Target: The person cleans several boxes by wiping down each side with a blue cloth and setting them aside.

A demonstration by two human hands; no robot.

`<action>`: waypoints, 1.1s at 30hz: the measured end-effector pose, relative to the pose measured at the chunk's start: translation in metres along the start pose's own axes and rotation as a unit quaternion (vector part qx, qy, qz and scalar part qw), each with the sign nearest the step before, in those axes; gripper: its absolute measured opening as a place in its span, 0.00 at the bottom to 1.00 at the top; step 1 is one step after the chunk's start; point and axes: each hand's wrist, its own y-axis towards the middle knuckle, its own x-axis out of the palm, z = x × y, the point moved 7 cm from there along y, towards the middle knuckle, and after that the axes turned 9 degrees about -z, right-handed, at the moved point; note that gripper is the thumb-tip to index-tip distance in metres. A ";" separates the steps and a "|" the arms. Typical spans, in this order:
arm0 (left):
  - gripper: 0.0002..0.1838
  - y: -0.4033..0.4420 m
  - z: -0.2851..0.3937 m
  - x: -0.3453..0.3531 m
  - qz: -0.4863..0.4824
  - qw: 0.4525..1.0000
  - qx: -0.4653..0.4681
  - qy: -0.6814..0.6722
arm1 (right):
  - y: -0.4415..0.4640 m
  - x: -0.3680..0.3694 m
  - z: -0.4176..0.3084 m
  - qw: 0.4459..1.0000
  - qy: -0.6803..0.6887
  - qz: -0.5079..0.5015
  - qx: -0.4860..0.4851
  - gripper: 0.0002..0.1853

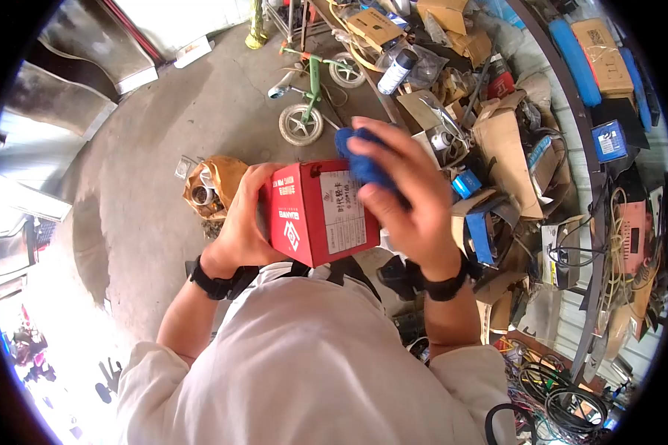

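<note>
A red cardboard box point(289, 215) with white lettering and a white label point(344, 211) is held up in front of my chest. My left hand point(243, 222) grips its left side, fingers behind and thumb toward the front. In my right hand point(416, 196) is a bunched blue cloth point(371, 159), pressed between thumb and fingers at the box's upper right edge. Whether the cloth touches the box there I cannot tell. Black bands circle both wrists.
A small green bike point(312, 96) stands on the concrete floor ahead. To its left sits a torn brown bag point(226, 174) with a roll in it. Crowded shelves on the right hold cardboard boxes point(508, 159), a spray can point(397, 72) and coiled cables point(571, 400).
</note>
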 end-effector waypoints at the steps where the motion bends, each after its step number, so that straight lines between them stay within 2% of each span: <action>1: 0.57 0.000 0.001 -0.001 -0.002 1.000 0.001 0.007 | -0.002 -0.006 0.005 1.000 -0.001 0.003 0.020 0.14; 5: 0.56 0.004 0.002 -0.001 0.005 0.999 -0.001 0.036 | -0.011 -0.033 -0.001 0.993 -0.036 0.109 0.026 0.14; 9: 0.55 0.015 0.016 -0.001 -0.004 0.998 0.023 0.065 | -0.003 0.022 -0.055 0.983 -0.085 -0.131 -0.093 0.20; 11: 0.56 0.012 0.016 0.001 -0.007 0.992 0.034 0.120 | -0.009 0.019 -0.035 0.988 -0.095 -0.094 -0.073 0.16; 12: 0.55 0.015 0.020 0.001 -0.025 0.991 0.035 0.123 | -0.005 0.011 -0.026 0.994 -0.100 -0.033 -0.021 0.14; 13: 0.54 0.015 0.023 0.003 -0.046 0.991 0.034 0.123 | -0.004 0.005 -0.010 0.995 -0.097 -0.005 -0.001 0.16; 15: 0.54 0.012 0.023 0.004 -0.058 0.993 0.022 0.105 | -0.008 0.000 -0.002 0.998 -0.063 -0.010 0.007 0.15; 17: 0.53 0.013 0.018 0.002 -0.045 0.995 0.003 0.084 | -0.014 0.001 -0.032 0.995 -0.070 -0.017 -0.064 0.17; 19: 0.53 0.011 0.013 0.001 -0.015 0.998 -0.034 0.052 | -0.017 0.012 -0.044 0.990 -0.057 -0.079 -0.099 0.19; 23: 0.55 0.012 0.017 0.005 -0.034 0.995 -0.041 0.090 | -0.019 0.003 0.010 0.995 -0.074 0.047 0.041 0.16; 24: 0.55 0.011 0.015 0.005 -0.035 0.995 -0.036 0.083 | -0.020 0.003 0.012 0.996 -0.055 0.051 0.042 0.15; 25: 0.55 0.008 0.008 0.004 -0.022 0.997 -0.042 0.061 | -0.021 0.005 -0.002 0.996 -0.084 0.039 0.006 0.15; 28: 0.55 -0.003 -0.012 0.006 0.006 0.997 -0.079 0.017 | -0.026 0.021 -0.034 0.995 -0.041 -0.040 -0.077 0.14; 31: 0.57 0.002 -0.012 0.010 -0.005 0.992 -0.115 0.053 | -0.028 0.021 0.012 0.999 -0.030 0.013 0.009 0.13; 33: 0.56 0.000 -0.022 0.008 0.010 0.994 -0.108 -0.023 | -0.028 0.007 0.045 0.996 -0.029 0.078 0.041 0.09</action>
